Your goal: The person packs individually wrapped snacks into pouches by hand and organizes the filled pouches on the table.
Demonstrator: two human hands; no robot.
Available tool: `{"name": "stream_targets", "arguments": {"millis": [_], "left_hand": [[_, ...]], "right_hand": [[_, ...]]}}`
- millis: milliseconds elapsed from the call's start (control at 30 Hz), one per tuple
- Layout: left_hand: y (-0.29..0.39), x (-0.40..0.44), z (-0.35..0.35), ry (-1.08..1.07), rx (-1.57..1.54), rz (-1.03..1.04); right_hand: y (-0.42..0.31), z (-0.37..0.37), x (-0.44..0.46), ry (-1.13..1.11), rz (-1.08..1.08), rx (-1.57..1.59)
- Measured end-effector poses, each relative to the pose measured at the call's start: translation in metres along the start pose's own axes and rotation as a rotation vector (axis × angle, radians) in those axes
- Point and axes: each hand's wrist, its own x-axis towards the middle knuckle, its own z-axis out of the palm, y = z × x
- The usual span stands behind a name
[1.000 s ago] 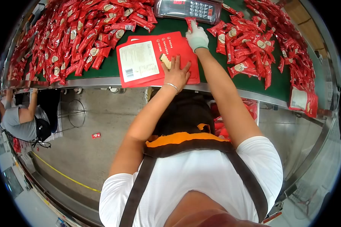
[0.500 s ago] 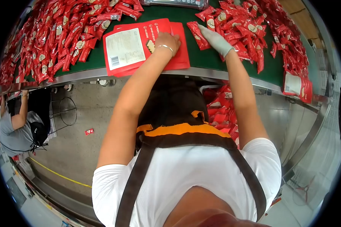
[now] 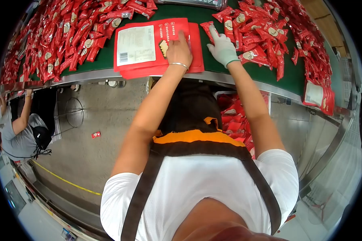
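Note:
My left hand (image 3: 179, 52), bare with a bracelet at the wrist, rests on a small stack of red printed pouches (image 3: 161, 30). Its index finger is stretched out along the top pouch, near the right edge. The pouch has a white label panel with a barcode. My right hand (image 3: 222, 50) wears a pale glove. Its index finger and thumb are apart, and the index fingertip touches a single red sachet (image 3: 206, 29) lying on the green surface. To its right is a heap of similar red sachets (image 3: 257, 30).
A large pile of red sachets (image 3: 64, 36) covers the left of the green work surface (image 3: 287, 80), which has a metal edge (image 3: 84, 77). A pouch (image 3: 319, 95) lies at the right corner. Below is a container of red packets (image 3: 234, 116). Another person (image 3: 24, 134) works at far left.
My right hand has moved left and its fingers have spread, with the index finger on the single sachet. My left hand has shifted slightly down on the pouches, its index finger now stretched out.

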Motion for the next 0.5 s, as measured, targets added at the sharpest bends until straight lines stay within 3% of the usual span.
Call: {"name": "stream_targets", "arguments": {"millis": [100,167,233,267,300,400,433,467,500], "left_hand": [[-0.010,0.013,0.008,0.012,-0.025,-0.103],[-0.016,0.017,0.000,0.025,-0.038,-0.049],[-0.023,0.013,0.008,-0.004,-0.039,0.024],[-0.031,0.012,0.016,0.148,-0.287,0.046],[-0.039,0.019,0.017,0.319,-0.532,0.071],[-0.037,0.021,0.005,0.313,-0.615,0.070],[-0.031,0.018,0.002,0.348,-0.687,0.106],[-0.021,0.014,0.002,0.331,-0.658,0.156],[0.002,0.003,-0.008,0.297,-0.473,0.466]], "right_hand": [[-0.006,0.004,-0.002,0.054,0.039,0.059],[-0.010,-0.002,-0.016,0.135,-0.064,0.758],[-0.020,-0.010,-0.021,0.180,-0.354,0.808],[-0.022,-0.017,-0.023,0.039,-0.321,0.640],[-0.019,-0.016,-0.019,0.044,-0.334,0.641],[-0.007,-0.010,-0.010,0.148,-0.701,0.348],[-0.008,-0.012,-0.011,0.105,-0.686,0.342],[-0.011,-0.005,0.008,-0.137,-0.709,0.111],[-0.018,0.005,0.034,-0.368,-0.721,-0.117]]}}
